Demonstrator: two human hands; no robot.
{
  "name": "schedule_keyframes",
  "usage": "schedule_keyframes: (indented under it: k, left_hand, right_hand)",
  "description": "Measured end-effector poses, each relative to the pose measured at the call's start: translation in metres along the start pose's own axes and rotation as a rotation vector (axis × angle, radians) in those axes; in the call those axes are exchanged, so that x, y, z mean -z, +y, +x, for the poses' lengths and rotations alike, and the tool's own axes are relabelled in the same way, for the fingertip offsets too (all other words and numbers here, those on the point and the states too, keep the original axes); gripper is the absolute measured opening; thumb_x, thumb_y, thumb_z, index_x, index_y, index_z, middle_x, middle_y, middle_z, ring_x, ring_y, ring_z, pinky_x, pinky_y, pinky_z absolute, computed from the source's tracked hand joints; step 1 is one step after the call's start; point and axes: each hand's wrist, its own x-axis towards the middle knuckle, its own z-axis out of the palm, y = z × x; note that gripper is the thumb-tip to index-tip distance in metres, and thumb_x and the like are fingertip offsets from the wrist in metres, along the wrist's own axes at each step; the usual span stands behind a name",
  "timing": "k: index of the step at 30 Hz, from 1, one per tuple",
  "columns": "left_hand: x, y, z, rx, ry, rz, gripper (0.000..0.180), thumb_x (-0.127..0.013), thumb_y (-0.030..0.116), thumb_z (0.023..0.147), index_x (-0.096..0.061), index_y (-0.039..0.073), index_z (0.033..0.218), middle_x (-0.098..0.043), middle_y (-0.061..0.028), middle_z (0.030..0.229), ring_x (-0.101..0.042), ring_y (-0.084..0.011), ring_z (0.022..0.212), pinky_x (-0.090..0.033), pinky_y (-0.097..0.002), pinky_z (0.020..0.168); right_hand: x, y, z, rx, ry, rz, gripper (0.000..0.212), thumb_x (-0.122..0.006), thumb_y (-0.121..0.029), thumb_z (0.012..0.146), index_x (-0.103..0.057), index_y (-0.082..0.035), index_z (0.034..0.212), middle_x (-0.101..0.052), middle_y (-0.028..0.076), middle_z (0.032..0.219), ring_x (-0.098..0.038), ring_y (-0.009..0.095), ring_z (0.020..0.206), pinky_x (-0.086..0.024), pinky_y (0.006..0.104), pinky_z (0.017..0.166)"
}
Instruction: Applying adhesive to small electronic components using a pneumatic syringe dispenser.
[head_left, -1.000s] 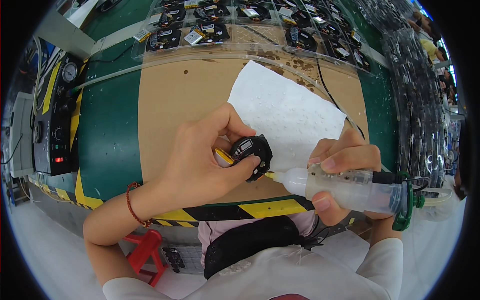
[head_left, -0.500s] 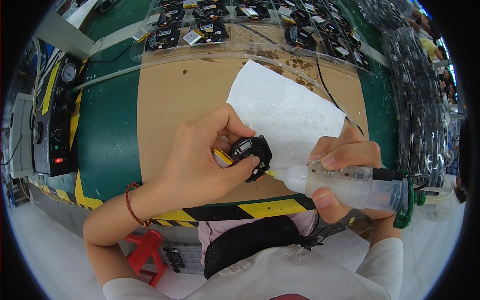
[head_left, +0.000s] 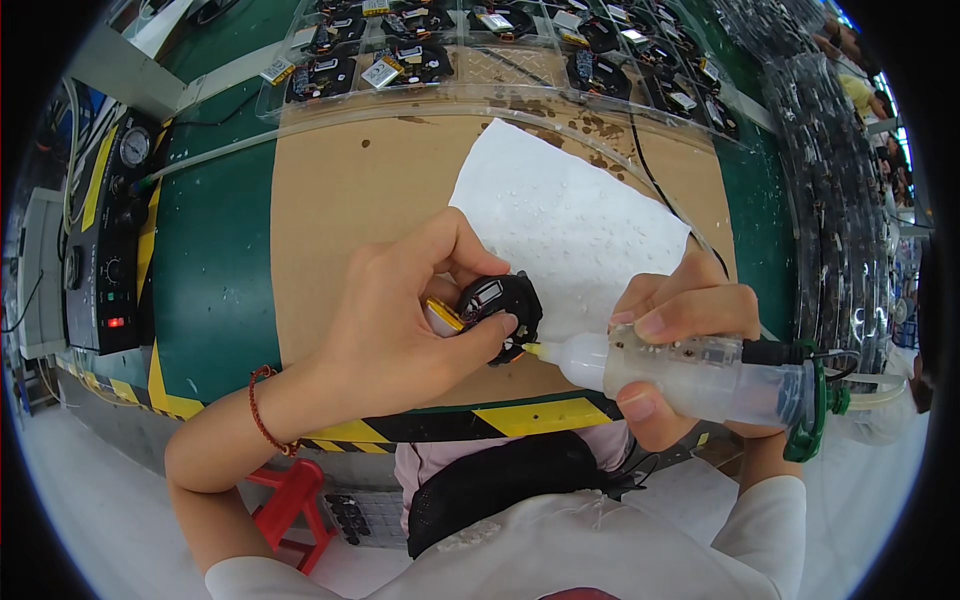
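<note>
Between the thumb and fingers of my left hand [head_left: 415, 310] is a round black device housing [head_left: 518, 300], held tilted above the table's front part. A small battery pouch with a yellow edge [head_left: 443, 316] sticks out beside it, under my curled fingers. My right hand [head_left: 680, 330] is wrapped round a clear glue dispensing syringe [head_left: 690, 375] with a white front end and a green cap at the rear. Its thin yellow tip [head_left: 532, 349] points left and meets the housing's lower edge, near my left thumb. The exact contact spot is too small to make out.
A white sheet [head_left: 560, 215] dotted with droplets lies on brown cardboard [head_left: 340, 200]. Clear trays [head_left: 480, 92] of similar housings stand at the back. A black dispenser controller [head_left: 112, 250] with a gauge is at left; stacked clear trays [head_left: 835, 200] rise at right. A hose crosses behind.
The syringe has shifted slightly left, bringing its yellow tip in closer to the housing's lower edge. My left hand and the housing have hardly moved.
</note>
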Motion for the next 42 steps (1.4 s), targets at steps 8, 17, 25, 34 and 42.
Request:
schedule_keyframes:
  k: [8, 17, 25, 34, 42]
  left_hand:
    - [-0.0009, 0.0009, -0.0008, -0.012, 0.0, 0.0, 0.022, -0.065, -0.003, 0.066, -0.05, -0.003, 0.081, -0.06, -0.0108, 0.071, -0.064, -0.0153, 0.066, -0.049, -0.0246, 0.059]
    - [-0.0004, 0.0019, -0.0017, -0.016, -0.009, -0.002, 0.022, -0.065, -0.003, 0.066, -0.05, -0.003, 0.082, -0.06, -0.011, 0.072, -0.064, -0.0156, 0.066, -0.05, -0.025, 0.058]
    - [-0.0002, -0.0059, -0.0001, -0.053, -0.039, -0.028, 0.022, -0.064, -0.004, 0.066, -0.049, -0.003, 0.082, -0.059, -0.0104, 0.07, -0.063, -0.014, 0.064, -0.048, -0.0241, 0.056]
    - [-0.0008, -0.0062, -0.0015, -0.083, -0.041, -0.017, 0.022, -0.064, -0.005, 0.066, -0.048, -0.003, 0.081, -0.058, -0.0092, 0.067, -0.059, -0.01, 0.062, -0.045, -0.0226, 0.055]
    - [-0.0003, -0.0049, -0.0012, -0.085, -0.058, -0.002, 0.021, -0.063, -0.005, 0.066, -0.048, -0.004, 0.081, -0.058, -0.0091, 0.067, -0.059, -0.0096, 0.064, -0.045, -0.0225, 0.056]
  right_hand:
    - [0.0023, 0.0029, -0.0029, 0.014, 0.013, 0.001, 0.04, -0.071, -0.02, 0.066, -0.043, -0.011, 0.093, -0.041, 0.005, 0.074, -0.045, 0.014, 0.058, -0.048, 0.0299, 0.059]
    - [0.0042, 0.0007, -0.0012, 0.019, -0.002, -0.021, 0.04, -0.071, -0.02, 0.066, -0.043, -0.01, 0.094, -0.04, 0.005, 0.074, -0.043, 0.014, 0.058, -0.048, 0.0302, 0.058]
    - [0.0034, 0.0027, -0.0036, -0.008, 0.065, 0.066, 0.041, -0.071, -0.019, 0.067, -0.043, -0.011, 0.096, -0.04, 0.006, 0.078, -0.045, 0.015, 0.062, -0.047, 0.0317, 0.063]
    - [0.0049, 0.0025, -0.0013, -0.002, 0.014, -0.07, 0.042, -0.071, -0.019, 0.069, -0.042, -0.012, 0.098, -0.04, 0.007, 0.078, -0.047, 0.016, 0.065, -0.047, 0.0318, 0.064]
    - [0.0038, 0.0067, -0.0007, 0.036, 0.016, -0.103, 0.042, -0.07, -0.02, 0.069, -0.041, -0.011, 0.098, -0.04, 0.007, 0.077, -0.047, 0.015, 0.062, -0.047, 0.0311, 0.063]
